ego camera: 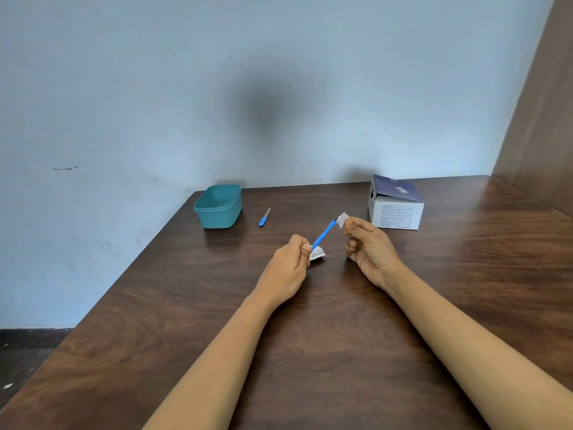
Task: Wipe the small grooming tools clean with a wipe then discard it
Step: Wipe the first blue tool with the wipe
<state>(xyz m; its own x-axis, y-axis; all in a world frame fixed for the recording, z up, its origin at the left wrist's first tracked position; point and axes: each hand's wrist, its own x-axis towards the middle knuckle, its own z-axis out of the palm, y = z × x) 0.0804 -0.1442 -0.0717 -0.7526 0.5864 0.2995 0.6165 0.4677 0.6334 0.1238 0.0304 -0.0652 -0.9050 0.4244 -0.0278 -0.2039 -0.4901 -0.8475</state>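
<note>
Tool [324, 235] sits mid-frame, long axis lower-left to upper-right: left hand [290, 265] grips the handle end plus a wrapper scrap [317, 253], right hand [367, 246] pinches the wipe [342, 219] over the tip, so the stroke should run along that axis; file [264, 217] lies upper-left by tub [218, 206].

A pale blue wall [217, 72] with a soft dark shadow [266, 110] backs a dark wooden table [310, 352]. A brown wood panel [539, 119] stands right; dark floor [28, 349] shows lower left.

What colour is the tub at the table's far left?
Teal, a plain plastic tub, seen in the head view.
</note>
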